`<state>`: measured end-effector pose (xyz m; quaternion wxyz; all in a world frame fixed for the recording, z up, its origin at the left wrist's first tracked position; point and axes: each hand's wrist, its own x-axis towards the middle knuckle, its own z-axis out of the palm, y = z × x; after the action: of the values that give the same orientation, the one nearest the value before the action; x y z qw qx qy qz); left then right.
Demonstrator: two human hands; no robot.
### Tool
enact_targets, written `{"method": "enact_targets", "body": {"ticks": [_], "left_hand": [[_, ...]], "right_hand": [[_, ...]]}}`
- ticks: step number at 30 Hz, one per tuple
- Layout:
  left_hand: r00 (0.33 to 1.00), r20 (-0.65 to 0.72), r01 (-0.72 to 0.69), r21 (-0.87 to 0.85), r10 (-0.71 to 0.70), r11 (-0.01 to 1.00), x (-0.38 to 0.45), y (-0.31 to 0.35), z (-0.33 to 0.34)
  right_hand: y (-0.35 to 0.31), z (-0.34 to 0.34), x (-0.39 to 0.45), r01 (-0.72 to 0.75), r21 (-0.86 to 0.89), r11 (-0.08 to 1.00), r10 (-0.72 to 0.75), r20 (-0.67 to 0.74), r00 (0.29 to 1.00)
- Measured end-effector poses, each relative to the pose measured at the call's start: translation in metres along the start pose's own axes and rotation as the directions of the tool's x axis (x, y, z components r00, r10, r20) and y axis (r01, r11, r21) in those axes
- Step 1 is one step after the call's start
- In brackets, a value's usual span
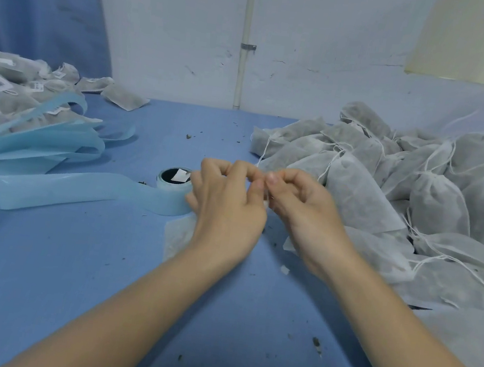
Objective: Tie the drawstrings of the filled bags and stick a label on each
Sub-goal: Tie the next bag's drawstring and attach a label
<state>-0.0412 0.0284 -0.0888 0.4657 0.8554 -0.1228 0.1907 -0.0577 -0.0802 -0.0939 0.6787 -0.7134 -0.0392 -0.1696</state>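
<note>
from the head view, my left hand and my right hand meet over the blue table, knuckles up, fingertips curled in toward each other. between them i seem to pinch a thin white drawstring; only a sliver shows beside my right thumb, so i judge the grip from the curl of the fingers, not from the cord itself. the bag it belongs to lies flat under my left wrist, one pale corner showing to the left of the hand, and what may be its other edge peeks out below my right wrist.

what matters next: the string runs short and roughly crosswise between the two thumbs, so i think the knot closes by drawing the hands apart sideways, left and right pulling evenly.

the label roll stands just beside my left hand, touching or nearly touching its far fingers, with its blue backing strip trailing off to the left. so my left hand is nearer for the sticker.

the untied filled bags pile up on my right, the labelled bags far left.
</note>
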Motion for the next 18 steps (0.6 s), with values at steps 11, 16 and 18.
{"method": "enact_targets", "body": {"ticks": [11, 16, 18], "left_hand": [[0.968, 0.142, 0.236, -0.235, -0.207, 0.943, 0.009, 0.011, -0.014], [0.949, 0.182, 0.31, -0.378, -0.258, 0.873, 0.019, 0.006, -0.018], [0.958, 0.18, 0.276, -0.374, -0.223, 0.885, 0.016, 0.006, -0.016]], "right_hand": [[0.001, -0.004, 0.003, 0.058, -0.107, 0.993, -0.068, -0.088, 0.994], [0.003, -0.012, 0.006, 0.102, -0.183, 0.978, -0.121, -0.092, 0.988], [0.002, -0.012, 0.005, 0.107, -0.169, 0.98, -0.13, -0.13, 0.983]]}}
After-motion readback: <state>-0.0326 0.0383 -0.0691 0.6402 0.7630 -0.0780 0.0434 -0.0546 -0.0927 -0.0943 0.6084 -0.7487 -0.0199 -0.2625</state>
